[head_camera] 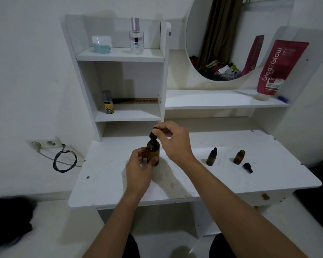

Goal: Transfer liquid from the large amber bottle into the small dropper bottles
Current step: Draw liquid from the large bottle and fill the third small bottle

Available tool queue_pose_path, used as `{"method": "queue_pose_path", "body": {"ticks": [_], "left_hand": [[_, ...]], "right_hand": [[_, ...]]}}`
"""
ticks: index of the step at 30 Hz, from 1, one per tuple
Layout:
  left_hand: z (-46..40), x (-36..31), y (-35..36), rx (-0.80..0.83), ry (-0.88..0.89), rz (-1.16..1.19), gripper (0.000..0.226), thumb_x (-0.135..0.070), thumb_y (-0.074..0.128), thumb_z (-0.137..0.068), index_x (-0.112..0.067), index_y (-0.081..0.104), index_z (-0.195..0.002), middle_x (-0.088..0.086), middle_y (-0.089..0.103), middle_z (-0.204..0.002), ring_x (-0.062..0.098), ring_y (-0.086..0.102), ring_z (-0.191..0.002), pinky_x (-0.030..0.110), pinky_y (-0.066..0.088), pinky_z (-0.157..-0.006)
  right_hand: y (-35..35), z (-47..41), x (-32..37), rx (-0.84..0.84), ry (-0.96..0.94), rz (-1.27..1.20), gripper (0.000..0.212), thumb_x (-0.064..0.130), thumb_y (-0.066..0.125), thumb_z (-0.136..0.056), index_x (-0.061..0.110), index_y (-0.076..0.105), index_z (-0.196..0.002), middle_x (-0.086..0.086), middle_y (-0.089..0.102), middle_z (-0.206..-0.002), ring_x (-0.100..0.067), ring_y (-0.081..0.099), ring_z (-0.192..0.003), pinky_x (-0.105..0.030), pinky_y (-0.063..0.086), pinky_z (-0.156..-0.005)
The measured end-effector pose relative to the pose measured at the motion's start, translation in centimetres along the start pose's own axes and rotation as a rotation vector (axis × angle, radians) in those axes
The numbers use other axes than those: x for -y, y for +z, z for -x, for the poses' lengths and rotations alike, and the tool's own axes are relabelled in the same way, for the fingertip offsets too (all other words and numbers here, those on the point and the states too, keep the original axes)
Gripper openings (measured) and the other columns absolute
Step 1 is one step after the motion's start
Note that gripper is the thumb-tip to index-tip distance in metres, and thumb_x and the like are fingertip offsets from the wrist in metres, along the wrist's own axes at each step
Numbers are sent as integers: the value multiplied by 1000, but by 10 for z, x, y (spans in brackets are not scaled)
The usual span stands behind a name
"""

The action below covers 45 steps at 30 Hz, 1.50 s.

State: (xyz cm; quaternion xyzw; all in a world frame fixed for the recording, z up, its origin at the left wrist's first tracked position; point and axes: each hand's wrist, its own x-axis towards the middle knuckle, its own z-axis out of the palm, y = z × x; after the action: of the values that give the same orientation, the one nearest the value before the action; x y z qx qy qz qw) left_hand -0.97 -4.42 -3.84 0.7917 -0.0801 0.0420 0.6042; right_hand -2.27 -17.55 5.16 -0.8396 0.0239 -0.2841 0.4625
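— Two small dropper bottles wait on the tabletop (231, 183) at our right: one capped (211, 157), one open (239, 157), its dropper cap (248, 167) lying beside it.

— And our hands?

— Our left hand (138, 170) holds the large amber bottle (153, 151) standing mid-tabletop; our right hand (172, 140) pinches its dropper top (153, 134). We judge most filling is left.

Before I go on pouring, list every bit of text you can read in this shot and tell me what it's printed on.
"Glad2Glow" on the red tube leaning on the right shelf, plus "10x" lower down; its smaller print is too blurred to read.
Perfume bottle on the top shelf: label too blurred to read.
Small yellow bottle on the middle shelf: label too small to read.
Large amber bottle and the dropper bottles: no visible text.
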Motion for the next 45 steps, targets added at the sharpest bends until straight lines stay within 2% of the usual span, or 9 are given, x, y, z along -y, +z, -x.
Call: {"method": "queue_pose_path", "body": {"ticks": [7,14,20,26,28,31,36,39,45], "left_hand": [[2,-5,0,0,-25,-18,50,-28,78,-90,-20,55,-135,-12,61,-127,8,57,-112,18,41,-96],[14,-7,4,-91,-63,9,69,-33,85,-83,-20,48,-140,-3,56,-137,17,58,-119,31,51,-104],[43,-13,23,-119,-39,113,52,-28,84,-85,-25,49,-124,-5,61,-113,11,61,-97,15,51,-79],[67,-31,70,58,-37,114,42,-36,81,-87,-29,55,-119,-15,61,-108,8,62,-98,12,49,-75],[73,-38,89,143,-14,97,42,-36,80,-87,-30,55,-120,-17,61,-109,7,61,-99,8,49,-73],[80,-49,118,253,7,107,41,-33,80,-88,-31,55,-120,-17,61,-110,7,61,-100,4,49,-74],[84,-58,164,389,65,86,46,-35,79,-89,-28,57,-129,-16,62,-121,1,60,-112,11,49,-92],[81,-62,187,428,95,66,49,-34,79,-90,-24,58,-132,-12,63,-125,3,59,-115,20,50,-101],[70,-68,222,466,125,19,58,-30,77,-92,-20,51,-143,-4,58,-139,8,56,-125,24,46,-107]], "right_hand": [[-7,1,12,-33,3,-110,14,14,77,-95,13,79,-109,2,77,-104,-9,73,-95,-12,55,-88],[-40,-3,35,-135,-84,-235,17,13,76,-96,11,78,-113,0,78,-106,-7,75,-99,-22,58,-95],[-83,16,18,-193,-46,-254,18,13,76,-96,15,77,-114,0,79,-107,-10,76,-103,-24,59,-95],[-139,41,-16,-288,38,-131,20,17,76,-96,13,78,-116,1,80,-105,-10,77,-102,-31,61,-96],[-161,49,-25,-323,86,-93,19,19,76,-97,16,78,-115,3,81,-104,-11,77,-96,-33,63,-88],[-192,58,-39,-368,132,-49,19,23,75,-98,18,78,-116,4,80,-105,-18,75,-78,-24,60,-59],[-228,60,-64,-460,162,9,16,19,76,-97,15,79,-113,3,81,-102,-12,78,-98,-35,62,-97],[-240,59,-76,-477,175,21,16,20,76,-98,16,78,-112,2,81,-101,-14,78,-99,-40,61,-99],[-250,52,-87,-493,172,40,16,19,75,-98,13,77,-113,4,80,-99,-9,77,-96,-31,61,-95]]}}
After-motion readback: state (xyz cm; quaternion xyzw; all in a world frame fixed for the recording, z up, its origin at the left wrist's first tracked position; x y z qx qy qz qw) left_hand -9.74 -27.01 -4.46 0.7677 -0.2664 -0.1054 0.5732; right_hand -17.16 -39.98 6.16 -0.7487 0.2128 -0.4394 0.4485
